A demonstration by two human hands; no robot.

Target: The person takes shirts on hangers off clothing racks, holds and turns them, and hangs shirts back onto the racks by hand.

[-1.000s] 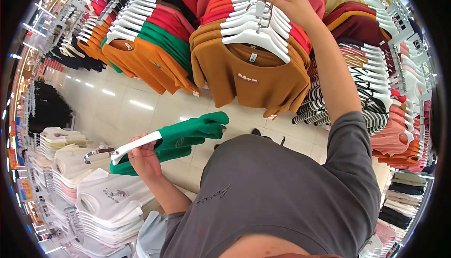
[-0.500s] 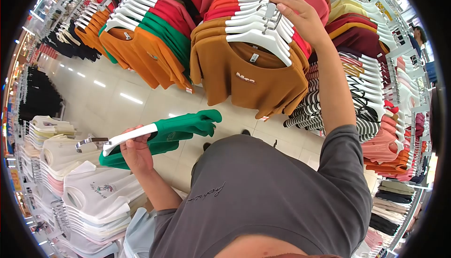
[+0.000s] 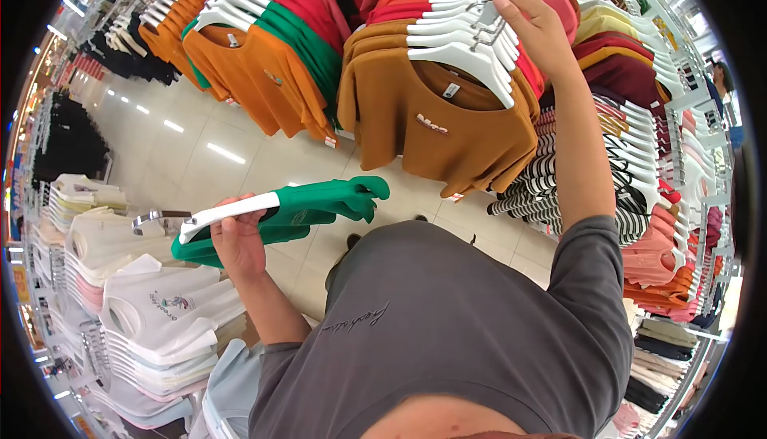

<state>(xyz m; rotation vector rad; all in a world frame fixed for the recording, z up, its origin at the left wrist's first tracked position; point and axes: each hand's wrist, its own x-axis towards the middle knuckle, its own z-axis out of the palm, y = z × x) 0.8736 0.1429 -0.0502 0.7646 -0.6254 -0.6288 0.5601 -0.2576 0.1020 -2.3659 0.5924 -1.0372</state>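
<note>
My left hand (image 3: 241,249) is closed around a white hanger (image 3: 228,214) from which a green T-shirt (image 3: 323,201) hangs, held out over the floor at the left. The hanger's metal hook (image 3: 152,218) points left. At the upper right, my right hand (image 3: 534,30) grips around the metal hanger hooks (image 3: 489,17) on a display arm. Below those hooks hang brown T-shirts (image 3: 427,115) on white hangers, with red shirts (image 3: 403,3) behind them. The right fingertips partly cover the hooks.
Orange shirts (image 3: 256,75) and green shirts (image 3: 300,47) hang left of the brown ones. Striped shirts (image 3: 531,163) are at the right. White shirts (image 3: 164,295) line a rack at the lower left. Tiled floor (image 3: 228,171) shows between the racks. A person (image 3: 721,79) is at the far right.
The view has shifted slightly, so the racks and both hands appear a little further right and higher. Both hands keep their holds; the green T-shirt stays in the left hand.
</note>
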